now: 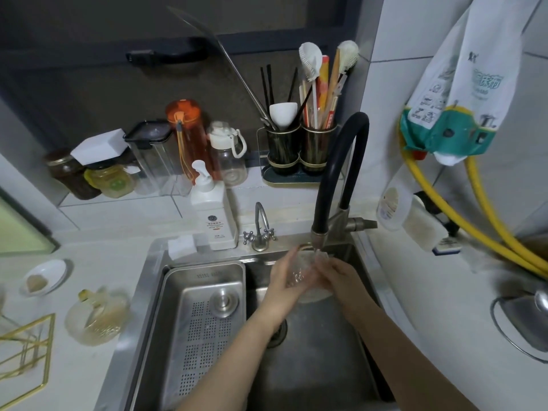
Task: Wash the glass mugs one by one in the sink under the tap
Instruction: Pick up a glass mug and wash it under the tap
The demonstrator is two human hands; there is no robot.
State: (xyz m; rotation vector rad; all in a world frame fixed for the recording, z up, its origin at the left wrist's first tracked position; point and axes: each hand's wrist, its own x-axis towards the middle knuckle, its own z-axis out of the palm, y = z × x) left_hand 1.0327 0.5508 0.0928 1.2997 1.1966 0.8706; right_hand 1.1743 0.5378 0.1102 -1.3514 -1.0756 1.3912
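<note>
Glass mug (302,269) held over the sink (311,366), just under the tap (318,237) spout; clear, ribbed, wet. Orientation and long axis: cannot tell, blurred. Left hand (286,274) wraps it; right hand (335,275) grips the opposite side.
</note>
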